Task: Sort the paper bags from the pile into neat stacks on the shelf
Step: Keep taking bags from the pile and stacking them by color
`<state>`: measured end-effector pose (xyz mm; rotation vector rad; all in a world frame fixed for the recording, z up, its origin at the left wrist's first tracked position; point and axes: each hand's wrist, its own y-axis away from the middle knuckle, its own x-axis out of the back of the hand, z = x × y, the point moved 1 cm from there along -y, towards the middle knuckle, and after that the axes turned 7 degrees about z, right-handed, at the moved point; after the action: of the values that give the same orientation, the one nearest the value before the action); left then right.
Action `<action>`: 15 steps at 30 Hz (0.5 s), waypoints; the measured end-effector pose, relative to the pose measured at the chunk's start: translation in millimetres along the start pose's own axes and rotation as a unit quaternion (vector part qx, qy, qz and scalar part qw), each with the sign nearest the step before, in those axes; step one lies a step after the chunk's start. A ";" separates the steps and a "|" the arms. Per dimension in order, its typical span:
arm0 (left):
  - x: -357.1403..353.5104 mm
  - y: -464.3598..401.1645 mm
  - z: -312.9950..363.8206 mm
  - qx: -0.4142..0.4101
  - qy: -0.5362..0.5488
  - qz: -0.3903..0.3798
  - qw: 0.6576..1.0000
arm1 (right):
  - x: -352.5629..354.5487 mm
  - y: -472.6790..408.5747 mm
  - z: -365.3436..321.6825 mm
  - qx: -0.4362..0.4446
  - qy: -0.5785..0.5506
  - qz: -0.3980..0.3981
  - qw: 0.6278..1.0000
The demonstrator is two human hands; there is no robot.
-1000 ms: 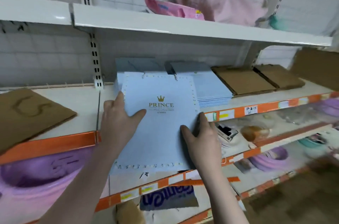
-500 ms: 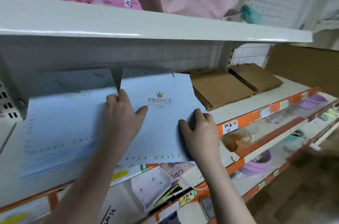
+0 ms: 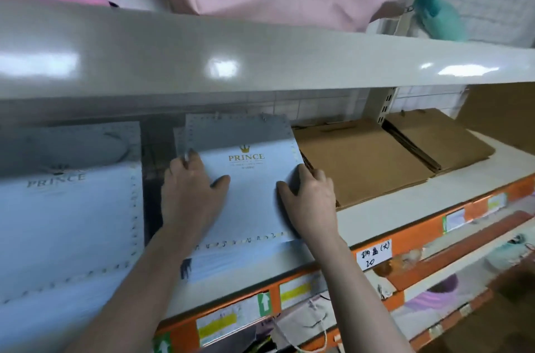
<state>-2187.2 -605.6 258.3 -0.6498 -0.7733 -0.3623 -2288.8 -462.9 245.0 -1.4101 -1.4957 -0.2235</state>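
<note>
Holding: left hand [image 3: 193,193] flat, fingers spread, on blue bag [image 3: 254,193]; right hand [image 3: 311,198] grips its right edge.
Hidden: stack [image 3: 231,261] beneath, mostly covered.
Blurred: neighbouring blue stack [image 3: 66,222].

"PRINCE" in gold under a small crown reads clearly on the pale blue paper bag [image 3: 249,179]; the finer lines beneath blur out. Left, a second blue bag [image 3: 66,208] shows "PRINCE" too, smeared. Near right, a handwritten shelf tag [image 3: 373,255] carries "20" under characters I can't read.
</note>
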 end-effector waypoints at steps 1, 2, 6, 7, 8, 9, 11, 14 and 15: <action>-4.4 0.3 0.5 0.010 0.001 -0.001 1.000 | -3.9 -4.7 2.2 0.009 0.002 -0.005 1.000; -9.3 0.1 0.4 0.016 0.002 0.001 1.000 | -7.1 -9.0 4.5 0.022 0.008 -0.009 1.000; -23.8 -1.2 -0.1 0.026 -0.017 0.013 0.999 | -19.5 -21.3 14.7 0.076 0.040 -0.047 0.995; -25.8 -1.3 -0.5 0.033 -0.025 0.009 0.999 | -22.4 -21.6 16.7 0.084 0.032 -0.057 0.994; -28.1 -1.4 -2.0 0.040 -0.032 0.004 0.999 | -24.5 -21.3 18.1 0.092 0.020 -0.062 0.994; -30.1 -1.6 -3.8 0.047 -0.038 0.001 0.998 | -26.4 -21.4 19.0 0.101 0.009 -0.066 0.993; -32.9 -1.2 -6.8 0.065 -0.043 -0.004 0.997 | -29.4 -22.2 20.0 0.118 -0.002 -0.074 0.990; -36.6 0.9 -6.9 0.081 -0.063 -0.012 0.995 | -33.3 -23.7 21.1 0.132 -0.003 -0.076 0.988; -37.7 1.0 -5.4 0.079 -0.075 -0.015 0.994 | -34.6 -24.3 21.4 0.137 -0.003 -0.079 0.987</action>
<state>-2209.1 -605.9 227.1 -0.5203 -0.9465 -0.2785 -2327.4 -476.7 221.1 -1.0765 -1.5775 -0.1053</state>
